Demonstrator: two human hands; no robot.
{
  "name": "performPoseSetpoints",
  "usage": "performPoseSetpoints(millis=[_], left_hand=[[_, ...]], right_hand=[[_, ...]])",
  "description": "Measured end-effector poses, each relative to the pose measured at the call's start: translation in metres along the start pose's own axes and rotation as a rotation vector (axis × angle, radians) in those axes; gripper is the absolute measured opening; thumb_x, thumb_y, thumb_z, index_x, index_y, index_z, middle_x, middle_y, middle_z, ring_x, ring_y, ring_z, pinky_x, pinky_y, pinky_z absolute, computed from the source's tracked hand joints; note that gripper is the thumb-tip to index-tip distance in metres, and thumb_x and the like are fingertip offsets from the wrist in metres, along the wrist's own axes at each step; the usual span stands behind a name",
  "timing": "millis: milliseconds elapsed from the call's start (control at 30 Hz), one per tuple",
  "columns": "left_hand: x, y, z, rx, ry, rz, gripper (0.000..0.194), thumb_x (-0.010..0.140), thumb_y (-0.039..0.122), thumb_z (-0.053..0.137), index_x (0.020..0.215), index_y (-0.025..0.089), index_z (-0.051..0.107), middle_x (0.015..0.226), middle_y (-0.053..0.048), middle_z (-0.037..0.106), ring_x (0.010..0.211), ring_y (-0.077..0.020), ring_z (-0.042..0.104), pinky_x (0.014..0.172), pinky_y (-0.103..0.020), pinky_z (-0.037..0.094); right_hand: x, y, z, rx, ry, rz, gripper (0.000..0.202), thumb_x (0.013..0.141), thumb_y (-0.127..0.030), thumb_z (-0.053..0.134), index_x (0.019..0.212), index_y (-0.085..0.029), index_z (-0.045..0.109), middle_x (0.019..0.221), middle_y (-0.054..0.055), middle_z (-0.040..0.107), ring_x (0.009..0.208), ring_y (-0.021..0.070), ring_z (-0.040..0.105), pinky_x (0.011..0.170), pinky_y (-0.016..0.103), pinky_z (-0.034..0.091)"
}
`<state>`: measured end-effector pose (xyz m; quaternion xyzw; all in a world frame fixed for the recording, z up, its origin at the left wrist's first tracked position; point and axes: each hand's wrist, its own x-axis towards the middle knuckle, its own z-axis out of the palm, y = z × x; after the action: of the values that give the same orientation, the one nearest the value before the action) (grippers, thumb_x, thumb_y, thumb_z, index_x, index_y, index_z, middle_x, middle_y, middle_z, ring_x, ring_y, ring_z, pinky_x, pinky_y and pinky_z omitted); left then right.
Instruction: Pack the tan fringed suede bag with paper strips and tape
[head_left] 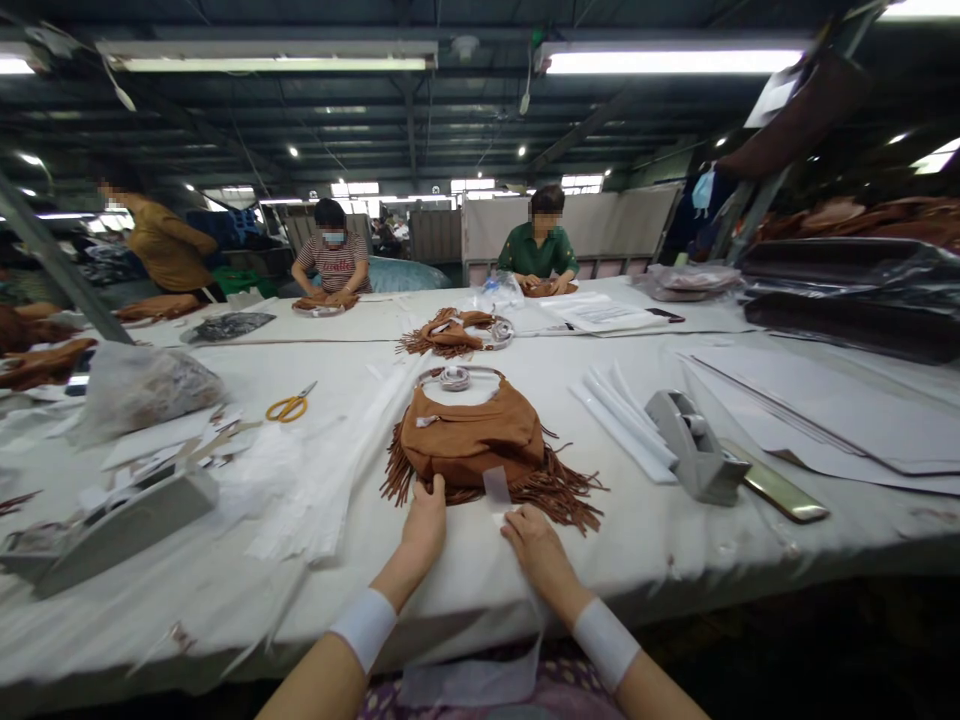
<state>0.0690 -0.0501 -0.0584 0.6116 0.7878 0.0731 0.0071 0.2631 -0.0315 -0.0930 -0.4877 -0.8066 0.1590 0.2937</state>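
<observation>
Nearest to us, our left hand (426, 512) presses on the near edge of the brown fringed bag (471, 440), fingers curled over the fringe at its lower left, apparently to keep the soft suede from sliding on the white surface (465, 585). Our right hand (534, 540) lies flat just beside it, fingertips pinching or pinning the lower end of a small translucent strip (496, 488) that stands against the bag's front; whether the fingers truly grip it or only hold it down we cannot tell. The bag sits flat in the middle of the surface, directly ahead of us, its handle wrapped in pale protective material and turned away, which leaves the fringe side toward us and within easy reach.

To our right, a grey tape dispenser (694, 445) stands near the bag, with a phone (784, 492) beside it and white paper strips (622, 415) fanned out between dispenser and bag. To the left, yellow-handled scissors (289, 405) lie open-side away, and a clear plastic sack (142, 385) slumps further off.

Beyond, a second fringed bag (450, 332) waits past ours. At the far edge, three people sit or stand, each with a brown piece under their own hands.
</observation>
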Motion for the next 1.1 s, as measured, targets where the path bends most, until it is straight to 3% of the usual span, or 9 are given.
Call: performPoseSetpoints(millis=[100, 267, 500, 600, 700, 800, 933, 1100], left_hand=[[0.007, -0.001, -0.007, -0.003, -0.070, -0.009, 0.058, 0.076, -0.009, 0.030, 0.130, 0.011, 0.038, 0.115, -0.019, 0.049, 0.085, -0.0189, 0.063, 0.073, -0.026, 0.045], [0.014, -0.004, -0.014, 0.009, -0.136, -0.012, 0.047, 0.081, -0.006, 0.026, 0.122, 0.011, 0.040, 0.114, -0.022, 0.050, 0.093, -0.0245, 0.064, 0.075, -0.031, 0.046], [0.029, -0.014, -0.012, -0.058, -0.224, 0.003, 0.028, 0.089, 0.010, 0.031, 0.116, 0.014, 0.038, 0.104, -0.019, 0.062, 0.096, -0.0273, 0.064, 0.081, -0.036, 0.046], [0.037, -0.017, -0.012, -0.089, -0.264, 0.015, 0.026, 0.089, 0.016, 0.033, 0.115, 0.015, 0.039, 0.102, -0.017, 0.065, 0.097, -0.0265, 0.064, 0.083, -0.036, 0.046], [0.039, -0.018, -0.012, -0.102, -0.284, 0.009, 0.027, 0.089, 0.017, 0.035, 0.115, 0.015, 0.039, 0.104, -0.018, 0.066, 0.099, -0.0273, 0.064, 0.084, -0.037, 0.046], [0.039, -0.018, -0.012, -0.108, -0.287, -0.005, 0.028, 0.088, 0.018, 0.035, 0.116, 0.014, 0.040, 0.105, -0.019, 0.065, 0.098, -0.0287, 0.064, 0.083, -0.038, 0.046], [0.042, -0.019, -0.012, -0.146, -0.271, -0.001, 0.028, 0.086, 0.017, 0.036, 0.114, 0.014, 0.043, 0.106, -0.019, 0.065, 0.098, -0.0285, 0.064, 0.082, -0.036, 0.045], [0.050, -0.023, -0.015, -0.263, -0.228, 0.010, 0.026, 0.084, 0.014, 0.036, 0.105, 0.015, 0.051, 0.106, -0.015, 0.066, 0.099, -0.0255, 0.062, 0.082, -0.032, 0.044]], right_hand=[[0.007, 0.001, -0.001, -0.067, -0.010, 0.105, 0.007, 0.085, -0.018, 0.059, 0.083, -0.015, 0.065, 0.087, 0.009, 0.062, 0.085, 0.0217, 0.059, 0.079, 0.029, 0.042], [0.017, -0.002, -0.002, -0.150, -0.037, 0.248, 0.012, 0.085, -0.018, 0.058, 0.082, -0.013, 0.068, 0.085, 0.012, 0.067, 0.084, 0.0239, 0.063, 0.075, 0.030, 0.042], [0.020, -0.003, -0.004, -0.185, -0.063, 0.271, 0.019, 0.089, -0.014, 0.048, 0.084, -0.011, 0.066, 0.092, 0.014, 0.068, 0.089, 0.0232, 0.064, 0.075, 0.028, 0.040], [0.021, 0.003, -0.006, -0.140, -0.045, 0.285, 0.013, 0.089, -0.023, 0.054, 0.092, -0.015, 0.064, 0.087, 0.008, 0.069, 0.086, 0.0200, 0.064, 0.074, 0.026, 0.040], [0.025, 0.007, -0.005, -0.099, -0.022, 0.332, 0.024, 0.087, -0.036, 0.060, 0.102, -0.018, 0.061, 0.077, 0.003, 0.069, 0.078, 0.0191, 0.065, 0.067, 0.026, 0.040], [0.030, 0.007, -0.002, -0.096, -0.005, 0.377, 0.020, 0.082, -0.037, 0.065, 0.094, -0.021, 0.063, 0.076, 0.003, 0.068, 0.076, 0.0218, 0.065, 0.063, 0.028, 0.038], [0.029, 0.005, 0.004, -0.083, 0.047, 0.341, 0.012, 0.083, -0.033, 0.061, 0.080, -0.022, 0.065, 0.087, 0.005, 0.066, 0.079, 0.0208, 0.063, 0.064, 0.029, 0.037], [0.016, 0.010, 0.011, -0.009, 0.189, 0.249, 0.018, 0.091, -0.032, 0.048, 0.088, -0.020, 0.061, 0.091, 0.006, 0.064, 0.089, 0.0209, 0.060, 0.079, 0.030, 0.041]])
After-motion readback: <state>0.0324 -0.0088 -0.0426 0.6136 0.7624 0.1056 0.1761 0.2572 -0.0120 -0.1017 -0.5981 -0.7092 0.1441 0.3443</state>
